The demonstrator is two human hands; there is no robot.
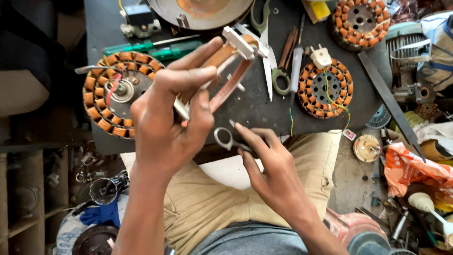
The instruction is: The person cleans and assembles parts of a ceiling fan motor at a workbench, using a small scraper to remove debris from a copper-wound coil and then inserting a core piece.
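left hand [165,127] gripping a copper coil loop [226,78] — right hand [269,165] on small scissors [226,139]

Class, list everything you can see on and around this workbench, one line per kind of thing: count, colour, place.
Wound stators: three, orange coils; left, centre-right, top right of the bench.
Screwdrivers: two, green handles; top left.
Scissors: one, pale blades; top centre.
White plug: one; on the centre-right stator.
Metal disc: one, grey; top edge.
Orange bag: one; floor, right.
Brown strip with white clip: one; in the left hand.
Small scissors: one, metal; in the right hand.
Left hand: holds the strip.
Right hand: holds the small scissors.
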